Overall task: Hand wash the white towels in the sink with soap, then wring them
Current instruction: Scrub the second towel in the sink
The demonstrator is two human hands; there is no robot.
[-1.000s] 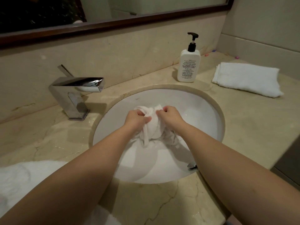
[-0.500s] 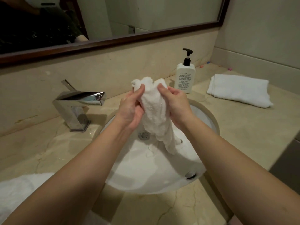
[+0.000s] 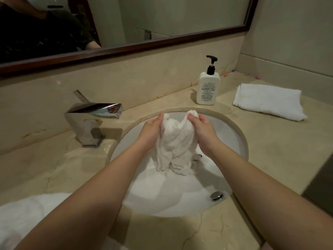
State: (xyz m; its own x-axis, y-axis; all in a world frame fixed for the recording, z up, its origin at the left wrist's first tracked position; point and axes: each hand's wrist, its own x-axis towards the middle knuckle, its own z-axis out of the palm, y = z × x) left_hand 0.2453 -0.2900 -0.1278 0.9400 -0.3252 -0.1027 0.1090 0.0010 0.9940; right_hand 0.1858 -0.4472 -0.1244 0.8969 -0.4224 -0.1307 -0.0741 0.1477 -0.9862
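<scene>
Lowered: wet towel (image 3: 175,141) over sink (image 3: 239,141) | both hands (image 3: 152,131) (image 3: 203,130) clamped on it | soap bottle (image 3: 207,88) label unreadable

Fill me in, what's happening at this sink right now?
A person is hand-washing a white towel over the sink. The left hand and right hand each grip one side of its bunched upper part, and its lower end hangs down into the basin. The faucet is not running. A soap pump bottle stands behind the basin, a folded towel lies on the counter to the right, and more white cloth sits at the near left.
</scene>
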